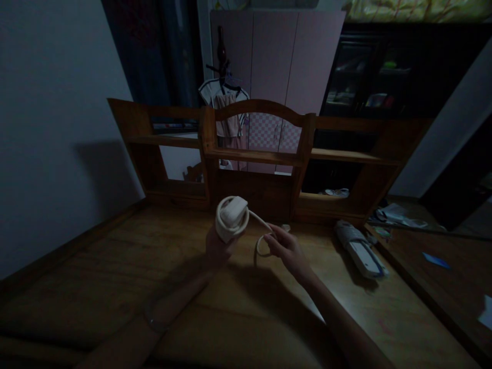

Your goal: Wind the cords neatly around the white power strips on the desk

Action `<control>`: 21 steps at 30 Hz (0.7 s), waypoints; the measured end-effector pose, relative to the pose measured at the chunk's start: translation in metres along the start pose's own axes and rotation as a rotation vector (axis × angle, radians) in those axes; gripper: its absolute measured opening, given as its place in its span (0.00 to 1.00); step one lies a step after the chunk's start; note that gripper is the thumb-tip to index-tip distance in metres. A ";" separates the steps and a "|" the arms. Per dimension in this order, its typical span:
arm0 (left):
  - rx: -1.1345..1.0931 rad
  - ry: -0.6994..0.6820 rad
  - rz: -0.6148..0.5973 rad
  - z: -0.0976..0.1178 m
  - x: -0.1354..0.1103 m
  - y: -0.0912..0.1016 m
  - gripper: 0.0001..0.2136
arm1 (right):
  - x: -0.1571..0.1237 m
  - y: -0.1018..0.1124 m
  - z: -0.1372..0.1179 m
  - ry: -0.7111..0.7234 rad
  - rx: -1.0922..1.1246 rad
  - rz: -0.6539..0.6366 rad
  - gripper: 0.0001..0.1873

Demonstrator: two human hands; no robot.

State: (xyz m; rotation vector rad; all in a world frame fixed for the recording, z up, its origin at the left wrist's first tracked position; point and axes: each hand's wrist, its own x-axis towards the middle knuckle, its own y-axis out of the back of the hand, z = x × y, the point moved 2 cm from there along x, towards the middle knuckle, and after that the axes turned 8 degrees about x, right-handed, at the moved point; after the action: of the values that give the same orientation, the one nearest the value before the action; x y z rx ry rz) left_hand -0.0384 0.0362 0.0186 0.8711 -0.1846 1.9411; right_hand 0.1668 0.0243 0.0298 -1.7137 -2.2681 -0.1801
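Note:
My left hand (218, 250) is closed around a white power strip (235, 209) seen end-on, with loops of its pale cord wound about it. From the coil, a free stretch of cord (260, 219) runs across to my right hand (289, 252), whose thumb and fingers pinch it. Below that pinch the cord hangs in a small loop (262, 253) over the wooden bed board. A small pale end piece (285, 227), perhaps the plug, shows just behind my right hand. Both hands are raised above the boards.
On the right of the boards (154, 241) lies another white power strip (363, 256), grey cord wrapped round one end. A wooden shelf headboard (253, 159) stands ahead, a wall (69, 154) at left. Beyond the right edge is a lower brown surface (415, 251) with a blue card (435, 260).

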 end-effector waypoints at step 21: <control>-0.432 0.320 0.484 -0.040 0.051 0.024 0.24 | -0.021 -0.008 -0.023 0.565 -0.642 0.107 0.11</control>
State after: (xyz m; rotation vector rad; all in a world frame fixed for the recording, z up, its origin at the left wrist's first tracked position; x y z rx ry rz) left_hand -0.0923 0.0787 0.0277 0.2323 -0.6429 2.3294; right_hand 0.1679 -0.0039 0.0455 -1.7365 -1.7800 -1.3027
